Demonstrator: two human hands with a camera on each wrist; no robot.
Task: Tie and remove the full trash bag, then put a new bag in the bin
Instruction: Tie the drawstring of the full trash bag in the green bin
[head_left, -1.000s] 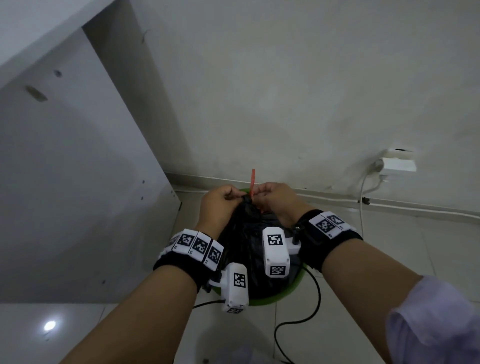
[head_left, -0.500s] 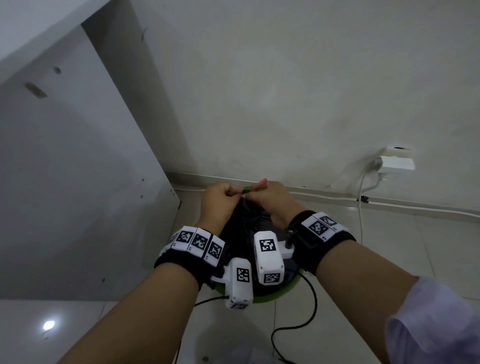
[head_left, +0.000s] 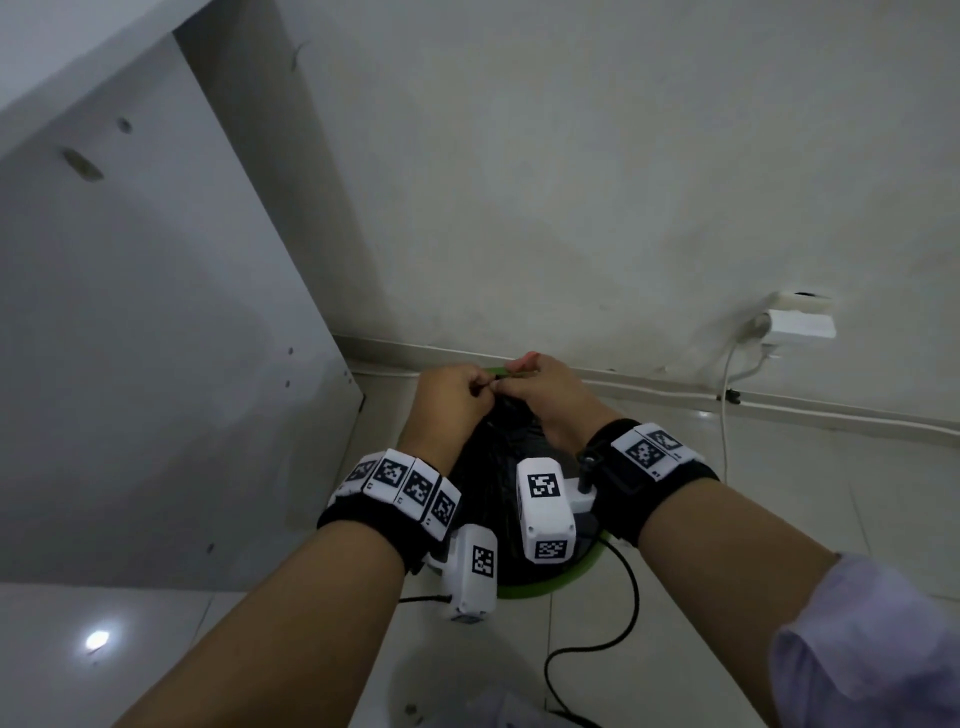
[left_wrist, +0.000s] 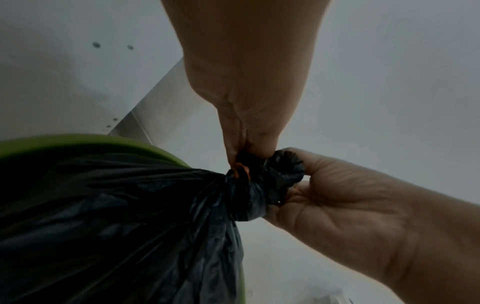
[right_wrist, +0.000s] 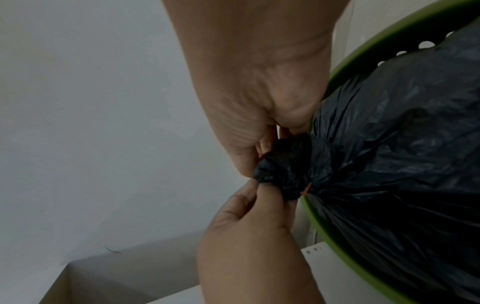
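A full black trash bag (head_left: 493, 467) sits in a green bin (head_left: 545, 587) on the floor. Its top is gathered into a tight neck with an orange-red tie (left_wrist: 241, 170) wound round it. My left hand (head_left: 457, 395) pinches the neck right at the tie, as the left wrist view shows (left_wrist: 244, 152). My right hand (head_left: 545, 395) grips the bunched plastic above the neck (right_wrist: 272, 148). The two hands touch over the bin's far rim. In the right wrist view the tie (right_wrist: 306, 189) shows as a thin line round the bag (right_wrist: 389, 144).
A white cabinet side (head_left: 156, 364) stands close on the left, and a wall (head_left: 571, 182) lies just beyond the bin. A wall socket with a white plug (head_left: 795, 322) and cable is at the right. Black wrist-camera cables (head_left: 613, 639) trail over the tiled floor.
The red tie strip stood upright between my hands a second ago; it now lies folded down at the neck. Both hands have closed together and shifted slightly toward the wall.
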